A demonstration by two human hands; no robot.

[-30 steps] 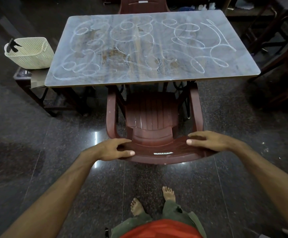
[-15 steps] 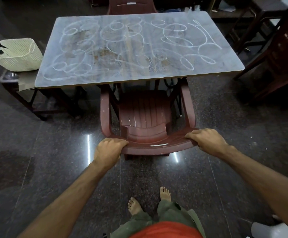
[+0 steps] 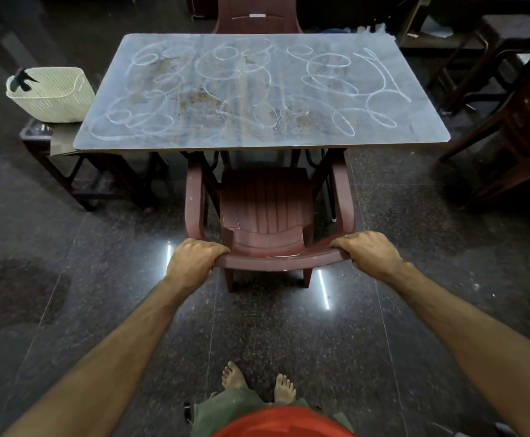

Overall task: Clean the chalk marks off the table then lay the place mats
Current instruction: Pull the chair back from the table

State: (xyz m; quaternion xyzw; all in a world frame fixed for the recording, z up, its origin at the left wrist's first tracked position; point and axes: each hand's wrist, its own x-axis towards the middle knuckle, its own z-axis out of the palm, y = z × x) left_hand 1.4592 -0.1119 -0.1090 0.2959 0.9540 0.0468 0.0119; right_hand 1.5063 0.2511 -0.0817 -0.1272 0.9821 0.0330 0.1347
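Note:
A grey rectangular table point(image 3: 415, 127) stands ahead of me, its top covered in looping white chalk marks point(image 3: 326, 74) and some brown stains. A maroon plastic armchair point(image 3: 266, 200) is tucked partly under the table's near edge. My left hand point(image 3: 194, 257) grips the left end of the chair's top rail. My right hand point(image 3: 367, 250) grips the right end of the same rail. No place mats or cloth are in sight.
A cream plastic basket point(image 3: 55, 96) with a dark object at its rim sits on a low dark stand to the table's left. Another maroon chair point(image 3: 257, 14) stands at the far side. Dark chairs and a stool crowd the right. My bare feet stand on the polished floor.
Both hands went from resting open on the chair's top rail to closing around its two ends. The chair has come back a little from the table.

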